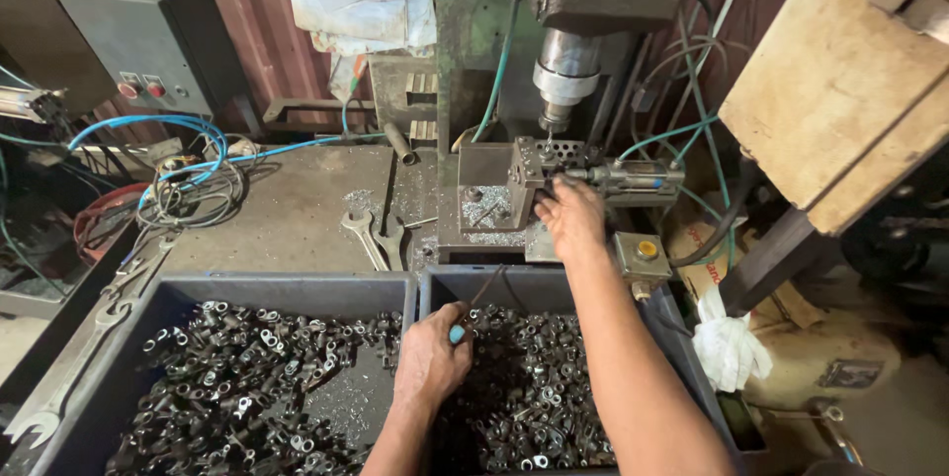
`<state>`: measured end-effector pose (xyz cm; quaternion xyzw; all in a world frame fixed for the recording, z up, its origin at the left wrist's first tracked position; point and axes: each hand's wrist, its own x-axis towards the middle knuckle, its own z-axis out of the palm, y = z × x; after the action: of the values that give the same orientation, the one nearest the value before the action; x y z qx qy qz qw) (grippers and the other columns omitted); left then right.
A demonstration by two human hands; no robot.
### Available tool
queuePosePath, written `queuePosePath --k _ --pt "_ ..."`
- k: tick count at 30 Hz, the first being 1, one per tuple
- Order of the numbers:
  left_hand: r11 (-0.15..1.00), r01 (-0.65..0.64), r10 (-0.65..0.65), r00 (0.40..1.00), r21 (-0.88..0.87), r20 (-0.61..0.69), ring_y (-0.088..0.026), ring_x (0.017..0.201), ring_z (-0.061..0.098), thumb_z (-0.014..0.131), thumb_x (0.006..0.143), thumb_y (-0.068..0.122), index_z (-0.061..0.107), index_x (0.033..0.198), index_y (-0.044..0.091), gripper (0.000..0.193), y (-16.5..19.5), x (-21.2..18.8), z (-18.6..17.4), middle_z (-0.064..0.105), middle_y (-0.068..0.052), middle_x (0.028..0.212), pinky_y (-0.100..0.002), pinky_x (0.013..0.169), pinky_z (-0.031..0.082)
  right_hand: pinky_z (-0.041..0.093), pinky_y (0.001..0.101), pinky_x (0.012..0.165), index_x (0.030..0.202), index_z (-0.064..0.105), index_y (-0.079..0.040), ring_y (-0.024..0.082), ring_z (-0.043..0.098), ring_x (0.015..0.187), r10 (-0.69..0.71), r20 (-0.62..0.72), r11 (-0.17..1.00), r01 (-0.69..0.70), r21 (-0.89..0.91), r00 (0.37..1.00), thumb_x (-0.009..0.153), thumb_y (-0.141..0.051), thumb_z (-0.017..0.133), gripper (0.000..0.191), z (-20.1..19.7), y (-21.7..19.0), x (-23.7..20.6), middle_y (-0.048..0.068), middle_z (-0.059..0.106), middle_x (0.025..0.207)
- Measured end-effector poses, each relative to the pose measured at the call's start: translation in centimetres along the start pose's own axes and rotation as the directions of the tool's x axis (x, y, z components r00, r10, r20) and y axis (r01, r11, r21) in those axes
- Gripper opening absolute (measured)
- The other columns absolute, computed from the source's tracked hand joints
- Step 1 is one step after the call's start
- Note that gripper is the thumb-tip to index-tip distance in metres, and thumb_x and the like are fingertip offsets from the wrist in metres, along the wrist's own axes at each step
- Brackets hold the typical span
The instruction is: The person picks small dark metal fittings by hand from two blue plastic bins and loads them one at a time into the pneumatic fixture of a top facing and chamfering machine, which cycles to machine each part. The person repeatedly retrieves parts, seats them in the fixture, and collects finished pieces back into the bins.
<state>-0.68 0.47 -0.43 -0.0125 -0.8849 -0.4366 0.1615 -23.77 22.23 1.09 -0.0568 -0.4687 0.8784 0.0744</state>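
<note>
I am reaching my right hand (571, 221) forward to the clamping fixture (539, 174) under the drill spindle (563, 76), fingers curled against the fixture's front face. They are hiding whatever small part sits there, so I cannot tell whether they are pinching one. From my right fingertips, the drill tip is standing at about twelve o'clock, just above and very near, with the spindle's long axis running straight up and down.

My left hand (430, 357) is closing around a thin tool with a turquoise end (458, 334); its dark shaft is slanting up toward one o'clock, pointing at the fixture. This hand is hovering over the right bin (682, 338) of small metal fittings (534, 387), with the left bin (297, 283) of similar pieces at nine o'clock from it. Two wrenches (376, 236) are lying on the bench at eleven o'clock from my left hand. My right hand is far nearer the fixture.
</note>
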Motion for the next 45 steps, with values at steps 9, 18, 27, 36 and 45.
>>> queuePosePath --k 9,18,27,36,45 --pt "0.998 -0.049 0.049 0.999 0.026 -0.020 -0.042 0.093 0.070 0.067 0.079 0.010 0.072 0.113 0.010 0.034 -0.1 -0.2 -0.1 0.075 -0.021 0.098 -0.048 0.083 0.055 0.058 0.0358 0.091 0.131 0.065 -0.005 0.024 0.073 0.108 -0.367 0.245 0.458 0.404 -0.792 0.897 0.092 -0.019 0.069 0.042 -5.0 -7.0 -12.4 0.014 0.072 0.123" --pt "0.997 -0.036 0.036 0.999 0.070 -0.005 -0.042 0.095 0.069 0.067 0.080 0.013 0.071 0.113 0.010 0.034 0.4 -0.4 -0.1 0.074 -0.021 0.099 -0.049 0.083 0.054 0.051 0.0486 0.094 0.117 0.068 -0.005 0.040 0.064 0.111 -0.513 0.463 -0.246 0.393 -0.886 0.723 0.089 -0.030 0.070 0.038 -9.1 -9.6 -15.1 0.018 0.068 0.118" --pt "0.995 -0.006 0.005 1.000 0.101 0.007 -0.041 0.096 0.070 0.067 0.082 0.015 0.072 0.111 0.012 0.030 0.6 -0.4 0.1 0.074 -0.020 0.100 -0.048 0.085 0.055 0.050 0.0481 0.096 0.110 0.071 -0.002 0.040 0.062 0.113 -0.508 0.521 -0.303 0.424 -0.854 0.686 0.089 -0.034 0.071 0.038 -9.7 -9.5 -14.3 0.019 0.066 0.119" --pt "0.992 0.007 -0.010 1.000 0.130 0.024 -0.041 0.098 0.069 0.069 0.082 0.016 0.072 0.114 0.011 0.033 0.6 -0.7 0.2 0.074 -0.020 0.103 -0.048 0.087 0.055 0.054 0.0441 0.090 0.097 0.073 -0.003 0.033 0.067 0.103 -0.574 0.589 -0.212 0.592 -0.778 0.568 0.086 -0.023 0.076 0.023 -6.5 -9.8 -19.4 0.013 0.070 0.108" --pt "0.983 -0.050 0.047 0.999 0.175 0.022 -0.042 0.096 0.070 0.069 0.081 0.018 0.070 0.114 0.008 0.034 0.1 -0.4 0.5 0.074 -0.023 0.101 -0.049 0.086 0.055 0.056 0.0370 0.094 0.103 0.072 -0.004 0.026 0.070 0.108 -0.712 0.456 -0.031 0.625 -0.780 0.534 0.091 -0.014 0.075 0.016 -10.4 -10.6 -23.8 0.012 0.073 0.113"
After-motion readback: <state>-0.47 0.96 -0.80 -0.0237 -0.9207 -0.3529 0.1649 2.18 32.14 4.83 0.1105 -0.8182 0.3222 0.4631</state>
